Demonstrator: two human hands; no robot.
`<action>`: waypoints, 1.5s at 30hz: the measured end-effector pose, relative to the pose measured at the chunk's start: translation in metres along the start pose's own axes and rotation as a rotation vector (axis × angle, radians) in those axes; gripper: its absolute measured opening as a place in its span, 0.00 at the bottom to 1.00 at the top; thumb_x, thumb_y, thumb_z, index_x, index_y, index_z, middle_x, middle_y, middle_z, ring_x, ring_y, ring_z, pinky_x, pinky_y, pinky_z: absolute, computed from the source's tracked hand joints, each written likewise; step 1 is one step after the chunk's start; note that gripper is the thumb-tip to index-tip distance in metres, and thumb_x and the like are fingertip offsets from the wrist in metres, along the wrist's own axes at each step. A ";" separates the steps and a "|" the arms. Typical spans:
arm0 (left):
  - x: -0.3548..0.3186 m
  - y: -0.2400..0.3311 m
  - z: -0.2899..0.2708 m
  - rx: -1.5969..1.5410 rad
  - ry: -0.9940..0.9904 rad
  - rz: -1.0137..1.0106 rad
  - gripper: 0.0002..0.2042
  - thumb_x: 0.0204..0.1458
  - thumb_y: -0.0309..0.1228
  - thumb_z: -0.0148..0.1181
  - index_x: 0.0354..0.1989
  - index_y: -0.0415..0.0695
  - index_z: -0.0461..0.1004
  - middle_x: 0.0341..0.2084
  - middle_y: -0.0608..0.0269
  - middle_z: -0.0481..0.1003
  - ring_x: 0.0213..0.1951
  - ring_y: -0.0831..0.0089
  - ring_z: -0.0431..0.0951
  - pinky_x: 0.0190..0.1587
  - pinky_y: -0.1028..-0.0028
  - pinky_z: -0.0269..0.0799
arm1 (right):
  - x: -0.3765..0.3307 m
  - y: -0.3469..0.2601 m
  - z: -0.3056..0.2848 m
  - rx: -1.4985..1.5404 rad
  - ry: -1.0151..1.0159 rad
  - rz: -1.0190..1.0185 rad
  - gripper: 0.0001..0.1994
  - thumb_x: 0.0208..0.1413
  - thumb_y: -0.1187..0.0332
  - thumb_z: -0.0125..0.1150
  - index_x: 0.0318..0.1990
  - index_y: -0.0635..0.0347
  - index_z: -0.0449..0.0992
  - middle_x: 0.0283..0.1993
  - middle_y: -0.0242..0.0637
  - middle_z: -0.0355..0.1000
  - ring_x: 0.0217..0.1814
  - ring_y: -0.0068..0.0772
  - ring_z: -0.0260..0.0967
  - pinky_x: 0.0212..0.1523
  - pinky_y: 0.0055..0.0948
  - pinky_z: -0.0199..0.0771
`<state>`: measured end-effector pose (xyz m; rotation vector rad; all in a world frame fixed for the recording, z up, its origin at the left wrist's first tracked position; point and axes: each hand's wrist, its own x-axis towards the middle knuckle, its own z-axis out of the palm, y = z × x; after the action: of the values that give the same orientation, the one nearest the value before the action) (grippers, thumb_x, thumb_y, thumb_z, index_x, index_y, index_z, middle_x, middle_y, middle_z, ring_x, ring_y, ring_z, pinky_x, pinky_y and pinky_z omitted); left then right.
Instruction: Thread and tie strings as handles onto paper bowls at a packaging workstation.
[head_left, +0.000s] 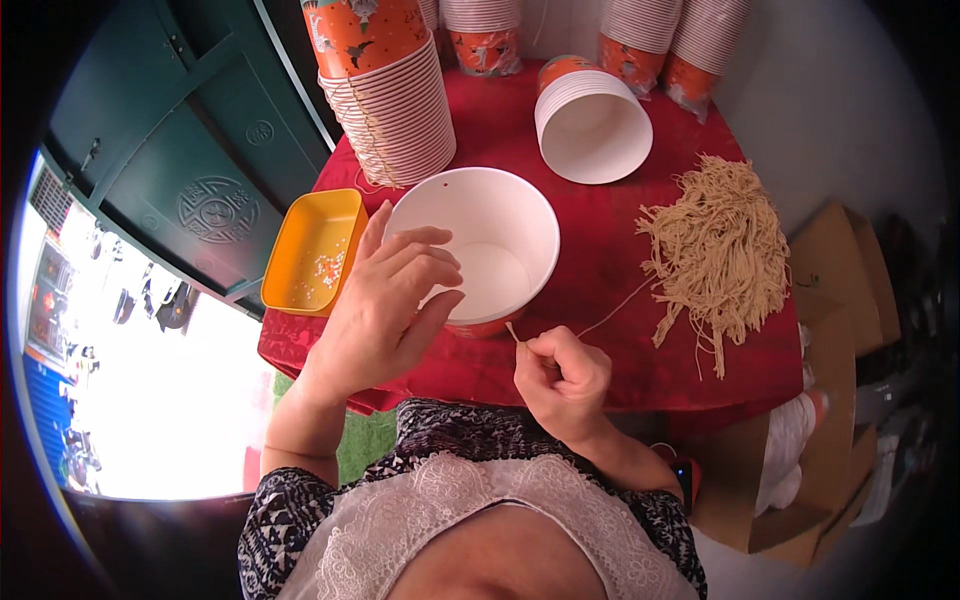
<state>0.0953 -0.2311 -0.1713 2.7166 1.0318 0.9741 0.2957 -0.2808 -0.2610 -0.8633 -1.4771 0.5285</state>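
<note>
A white paper bowl (500, 225) with an orange outside stands upright on the red tablecloth (610, 360) in front of me. My left hand (385, 300) grips its near left rim, thumb inside the bowl. My right hand (562, 375) pinches the end of a thin beige string (600, 318) just below the bowl's near edge. The string runs right toward a loose pile of beige strings (720, 250).
An orange plastic tray (312, 250) with small beads lies left of the bowl. Stacks of nested paper bowls (395, 110) stand behind, one stack (592, 125) lying tilted. Cardboard boxes (830, 300) sit at the right; a dark green door (190, 150) at the left.
</note>
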 end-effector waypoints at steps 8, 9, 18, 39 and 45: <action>-0.005 -0.004 -0.002 0.008 0.008 -0.039 0.07 0.49 0.22 0.65 0.33 0.43 0.72 0.33 0.61 0.77 0.52 0.56 0.76 0.68 0.39 0.50 | 0.001 0.003 0.006 -0.018 -0.010 -0.022 0.10 0.49 0.84 0.64 0.25 0.62 0.69 0.16 0.25 0.61 0.17 0.12 0.54 0.18 0.19 0.52; -0.005 -0.005 -0.002 0.008 0.007 -0.037 0.07 0.49 0.22 0.65 0.33 0.43 0.72 0.33 0.61 0.77 0.52 0.56 0.76 0.68 0.38 0.50 | 0.002 0.003 0.006 -0.025 -0.008 -0.026 0.10 0.49 0.84 0.64 0.25 0.62 0.69 0.16 0.25 0.61 0.17 0.12 0.54 0.17 0.19 0.52; 0.000 -0.006 -0.001 -0.018 -0.027 -0.020 0.05 0.51 0.22 0.63 0.34 0.42 0.73 0.33 0.61 0.77 0.52 0.58 0.76 0.68 0.39 0.48 | 0.004 0.004 0.007 -0.044 -0.001 -0.020 0.10 0.48 0.84 0.64 0.25 0.62 0.69 0.16 0.26 0.62 0.16 0.12 0.55 0.17 0.19 0.52; 0.016 0.015 -0.006 -0.158 -0.247 0.136 0.13 0.45 0.30 0.68 0.41 0.46 0.78 0.56 0.54 0.70 0.71 0.39 0.52 0.68 0.36 0.45 | 0.004 -0.008 -0.002 -0.068 0.020 -0.159 0.07 0.46 0.82 0.68 0.33 0.62 0.77 0.22 0.37 0.72 0.18 0.32 0.69 0.19 0.29 0.66; 0.016 0.021 -0.004 -0.188 -0.261 0.135 0.09 0.46 0.29 0.68 0.35 0.44 0.77 0.57 0.54 0.70 0.72 0.38 0.49 0.69 0.36 0.41 | 0.007 -0.013 -0.003 -0.030 0.001 -0.213 0.08 0.46 0.83 0.67 0.33 0.63 0.76 0.21 0.38 0.71 0.18 0.34 0.69 0.19 0.29 0.66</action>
<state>0.1138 -0.2381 -0.1535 2.6894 0.6834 0.6681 0.2962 -0.2841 -0.2464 -0.7179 -1.5575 0.3480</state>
